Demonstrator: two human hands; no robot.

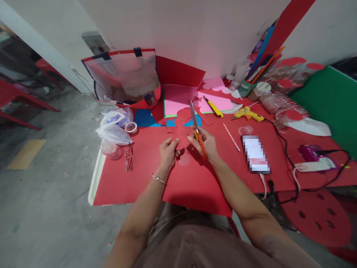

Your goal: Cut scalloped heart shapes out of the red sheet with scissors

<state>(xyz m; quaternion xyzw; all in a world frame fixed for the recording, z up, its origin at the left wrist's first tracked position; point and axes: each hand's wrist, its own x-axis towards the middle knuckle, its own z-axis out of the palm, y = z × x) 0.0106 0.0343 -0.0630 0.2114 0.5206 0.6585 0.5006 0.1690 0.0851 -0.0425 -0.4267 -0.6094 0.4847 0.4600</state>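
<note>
My left hand (168, 150) pinches the lower edge of a red paper cut-out (182, 128) with a scalloped outline, held just above the table. My right hand (205, 144) grips orange-handled scissors (196, 128), blades pointing away from me along the cut-out's right side. Both hands hover over a large red paper sheet (156, 175) that covers the table. A small round offcut (184, 159) lies under the hands.
Glasses (128, 156), a tape roll (131, 127) and a plastic bag (113, 128) lie at left. A phone (255, 154), yellow glue gun (248, 114), yellow cutter (213, 107), striped straw (231, 136), cables and plastic cups (279, 102) sit at right. A clear bag (122, 76) stands behind.
</note>
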